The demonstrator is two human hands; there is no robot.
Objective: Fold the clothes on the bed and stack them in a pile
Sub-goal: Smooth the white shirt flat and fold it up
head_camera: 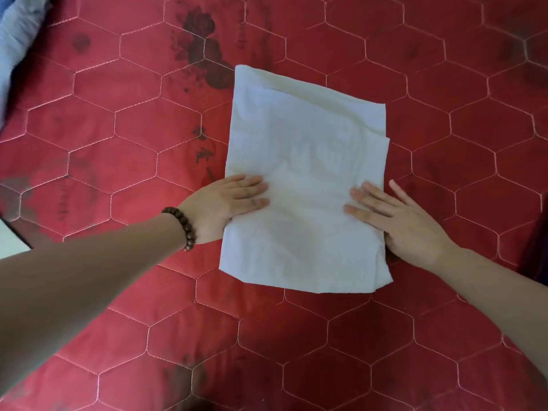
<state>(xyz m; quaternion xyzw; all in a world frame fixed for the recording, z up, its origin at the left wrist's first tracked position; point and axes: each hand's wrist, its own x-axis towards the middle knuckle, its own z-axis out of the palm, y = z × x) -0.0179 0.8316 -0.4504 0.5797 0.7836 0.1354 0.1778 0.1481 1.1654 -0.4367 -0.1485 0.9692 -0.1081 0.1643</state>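
- At the far left edge, well apart from the white garment, we see a bunched pale blue cloth, perhaps another piece waiting to be folded; we cannot tell what it is.
- Under everything lies a red quilted bedspread, stitched in hexagons with dark flower prints.
- Left of the garment's middle, our left hand lies flat with straight fingers, pressing the cloth's left edge; a brown bead bracelet circles the wrist.
- In the centre lies the white garment, already folded into a tall rectangle with several layers showing along its right side.
- On the garment's right edge, our right hand rests open, fingers spread and straight on the cloth, the thumb seemingly tucked at the edge.
- We judge the folding of this piece to be nearly done, with smoothing or one more fold across left.
- No stacked pile shows near the garment, so the stacking seems not yet begun.
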